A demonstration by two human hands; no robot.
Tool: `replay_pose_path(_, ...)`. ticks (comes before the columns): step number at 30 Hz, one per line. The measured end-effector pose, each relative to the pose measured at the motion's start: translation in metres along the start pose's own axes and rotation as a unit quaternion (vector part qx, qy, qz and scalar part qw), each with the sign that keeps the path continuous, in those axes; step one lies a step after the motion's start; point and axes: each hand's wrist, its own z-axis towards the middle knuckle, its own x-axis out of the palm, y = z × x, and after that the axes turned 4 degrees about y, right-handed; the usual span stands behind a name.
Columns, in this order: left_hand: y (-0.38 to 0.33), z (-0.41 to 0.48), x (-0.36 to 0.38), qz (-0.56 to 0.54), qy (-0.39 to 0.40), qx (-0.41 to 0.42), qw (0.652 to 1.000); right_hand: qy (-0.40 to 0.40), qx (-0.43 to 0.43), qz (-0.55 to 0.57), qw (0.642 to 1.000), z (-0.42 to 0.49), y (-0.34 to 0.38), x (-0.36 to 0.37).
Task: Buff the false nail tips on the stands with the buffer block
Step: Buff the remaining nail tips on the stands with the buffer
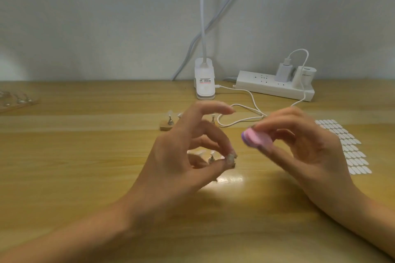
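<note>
My left hand [188, 151] is raised over the wooden table and pinches a clear false nail tip [230, 158] on its small stand between thumb and middle finger; the index finger is stretched out above. To its right, my right hand [299, 145] grips a pink and purple buffer block [254, 137] between thumb and fingers, a short gap from the pinched tip. Behind my left hand a wooden base [166, 127] carries more clear tips on metal stands [170, 118], partly hidden by my fingers. Another tip on a stand [211, 156] shows under my left palm.
A white clip lamp base [204, 83] and a white power strip [273, 86] with plugs stand at the table's back edge. A white cable [241, 113] loops between them. A sheet of white adhesive tabs [346, 145] lies at the right. A clear tray [12, 100] sits far left.
</note>
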Motion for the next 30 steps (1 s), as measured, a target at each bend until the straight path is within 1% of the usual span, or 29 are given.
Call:
replay_pose_path(2,0.005,-0.006,0.000,-0.032,0.002,-0.037,0.999,0.030,-0.055,-0.056,0.996,-0.002,0.004,0.004)
replay_pose_path(6,0.010,-0.009,0.000,-0.079,0.001,-0.051,0.996,0.072,-0.095,-0.120,0.986,-0.006,0.010,0.007)
replay_pose_path(10,0.010,-0.011,-0.001,-0.108,-0.002,-0.053,0.993,0.071,-0.100,-0.157,0.980,-0.005,0.013,0.008)
replay_pose_path(13,0.011,-0.012,0.001,-0.112,-0.003,-0.055,0.992,0.082,-0.118,-0.153,0.978,-0.004,0.015,0.011)
replay_pose_path(17,0.014,-0.012,0.001,-0.107,-0.015,-0.065,0.992,0.061,-0.110,-0.179,0.976,-0.004,0.015,0.010)
replay_pose_path(21,0.013,-0.011,0.003,-0.105,-0.004,-0.062,0.992,0.079,-0.127,-0.189,0.971,-0.005,0.015,0.013)
replay_pose_path(23,0.013,-0.011,0.003,-0.094,-0.014,-0.067,0.993,0.060,-0.113,-0.204,0.971,-0.004,0.015,0.012)
replay_pose_path(24,0.013,-0.011,0.004,-0.093,-0.018,-0.067,0.993,0.056,-0.107,-0.202,0.972,-0.004,0.016,0.012)
replay_pose_path(27,0.012,-0.012,0.005,-0.093,-0.008,-0.064,0.994,0.077,-0.128,-0.196,0.969,-0.005,0.018,0.014)
replay_pose_path(30,0.013,-0.012,0.004,-0.086,-0.017,-0.067,0.994,0.061,-0.110,-0.190,0.974,-0.006,0.018,0.015)
